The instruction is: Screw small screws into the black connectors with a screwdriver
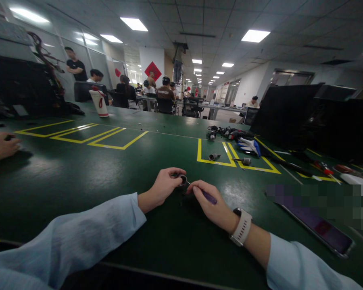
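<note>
My left hand (159,187) is closed around a small round metal part (183,179), hollow and cup-like, with its opening towards my right hand. In my right hand (214,206) is a slim tool with a purple handle (209,197), which looks like a screwdriver. Its thin metal shaft reaches the rim or inside of the round part; I cannot tell which. Both hands are just above the green table (109,169). A few tiny dark bits (181,204) lie below the metal part.
Metal parts with shafts (214,157) (245,161) lie by yellow tape frames. Beyond are dark motor-like parts (211,135) and a blue-white glove (249,147). A phone (326,237) rests at right, a paper cup (99,104) at back left. Another person's hand (1,147) is at left.
</note>
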`<act>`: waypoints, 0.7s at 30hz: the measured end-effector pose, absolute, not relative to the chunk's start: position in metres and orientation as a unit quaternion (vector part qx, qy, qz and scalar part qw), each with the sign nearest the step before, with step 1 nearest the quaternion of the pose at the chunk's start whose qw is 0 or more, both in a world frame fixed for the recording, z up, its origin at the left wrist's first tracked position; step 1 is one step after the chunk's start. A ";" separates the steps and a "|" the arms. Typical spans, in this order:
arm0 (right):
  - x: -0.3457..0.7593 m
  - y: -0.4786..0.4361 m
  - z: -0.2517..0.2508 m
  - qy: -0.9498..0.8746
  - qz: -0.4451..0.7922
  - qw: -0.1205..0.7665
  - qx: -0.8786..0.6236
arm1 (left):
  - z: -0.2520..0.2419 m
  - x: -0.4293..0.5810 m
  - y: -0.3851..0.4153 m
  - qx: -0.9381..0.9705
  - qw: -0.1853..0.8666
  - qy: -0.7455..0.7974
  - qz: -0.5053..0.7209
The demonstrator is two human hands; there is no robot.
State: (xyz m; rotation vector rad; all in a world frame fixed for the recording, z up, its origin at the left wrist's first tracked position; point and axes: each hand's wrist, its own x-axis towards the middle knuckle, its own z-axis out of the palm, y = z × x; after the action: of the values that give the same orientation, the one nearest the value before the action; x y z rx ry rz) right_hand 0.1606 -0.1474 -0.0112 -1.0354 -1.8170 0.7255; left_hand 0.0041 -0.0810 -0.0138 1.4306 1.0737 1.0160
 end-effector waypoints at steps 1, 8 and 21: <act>0.161 -0.148 -0.012 -0.740 0.284 0.446 -0.417 | -0.014 0.004 -0.081 0.595 0.515 0.446 0.425; 0.160 -0.148 -0.010 -0.735 0.289 0.443 -0.425 | -0.016 0.003 -0.079 0.621 0.499 0.446 0.408; 0.166 -0.137 -0.019 -0.594 0.490 0.482 -0.419 | -0.017 0.003 -0.076 0.550 0.548 0.454 0.437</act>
State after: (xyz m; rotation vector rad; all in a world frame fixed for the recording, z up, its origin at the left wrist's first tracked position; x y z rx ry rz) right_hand 0.1661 -0.1368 -0.0185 -1.0218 -1.4470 1.1945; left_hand 0.0031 -0.0757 -0.0165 1.3039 1.0752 1.0352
